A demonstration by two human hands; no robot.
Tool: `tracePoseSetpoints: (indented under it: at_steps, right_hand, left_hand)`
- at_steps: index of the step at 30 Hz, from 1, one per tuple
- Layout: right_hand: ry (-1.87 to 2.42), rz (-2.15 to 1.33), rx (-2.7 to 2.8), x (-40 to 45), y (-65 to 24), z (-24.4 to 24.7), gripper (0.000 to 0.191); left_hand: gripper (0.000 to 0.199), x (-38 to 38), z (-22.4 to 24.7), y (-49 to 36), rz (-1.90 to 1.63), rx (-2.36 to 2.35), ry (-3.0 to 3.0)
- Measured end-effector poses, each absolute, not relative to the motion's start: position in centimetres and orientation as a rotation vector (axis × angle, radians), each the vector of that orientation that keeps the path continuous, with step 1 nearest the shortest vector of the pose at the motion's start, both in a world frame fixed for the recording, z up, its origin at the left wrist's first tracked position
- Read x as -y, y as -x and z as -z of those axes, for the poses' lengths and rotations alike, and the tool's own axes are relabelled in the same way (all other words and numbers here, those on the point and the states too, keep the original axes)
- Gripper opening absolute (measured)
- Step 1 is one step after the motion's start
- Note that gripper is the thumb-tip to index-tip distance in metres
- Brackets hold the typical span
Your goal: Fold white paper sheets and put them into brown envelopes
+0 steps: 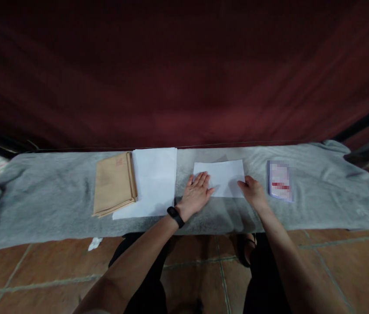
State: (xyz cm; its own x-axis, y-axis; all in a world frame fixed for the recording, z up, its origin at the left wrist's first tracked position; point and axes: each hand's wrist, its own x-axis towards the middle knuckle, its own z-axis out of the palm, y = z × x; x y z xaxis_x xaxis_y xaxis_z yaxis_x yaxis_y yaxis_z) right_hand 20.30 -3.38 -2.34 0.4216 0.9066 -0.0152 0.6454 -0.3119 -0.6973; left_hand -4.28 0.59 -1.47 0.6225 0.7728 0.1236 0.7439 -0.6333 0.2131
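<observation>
A white sheet of paper (225, 179), about half the size of the sheets to its left, lies on the grey cloth in front of me. My left hand (199, 189) rests flat on its left end, fingers spread. At the right edge my right hand (251, 189) pinches the paper, thumb on top and the other fingers curled at the border. Left of my left hand lies a stack of larger white sheets (156, 181). Several brown paper envelopes (114, 183) are piled partly over that stack.
A small packet with a red band (280, 181), blurred out, lies to the right. Grey cloth (50, 196) covers the long narrow surface, and a dark red curtain (184, 87) hangs behind it. A crumpled white scrap (95, 244) is on the tiled floor (197, 279).
</observation>
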Motion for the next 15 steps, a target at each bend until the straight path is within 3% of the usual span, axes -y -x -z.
tracePoseSetpoints:
  at_steps: [8, 12, 15]
  right_hand:
    - [1.575, -1.189, 1.170, 4.0, -21.2, 0.5, 0.034]
    - [1.511, -1.304, 1.160, 4.2, -20.9, 0.1, 0.038]
    - [1.540, -1.243, 1.201, 3.6, -20.8, 0.7, 0.037]
  left_hand:
    - [0.052, -3.6, -1.2, 5.0, -0.809, -1.347, -2.472]
    - [0.046, -4.3, -1.6, 5.5, -0.686, -1.340, -2.136]
    - [0.029, -4.8, -0.7, 5.9, -0.570, -1.255, -1.785]
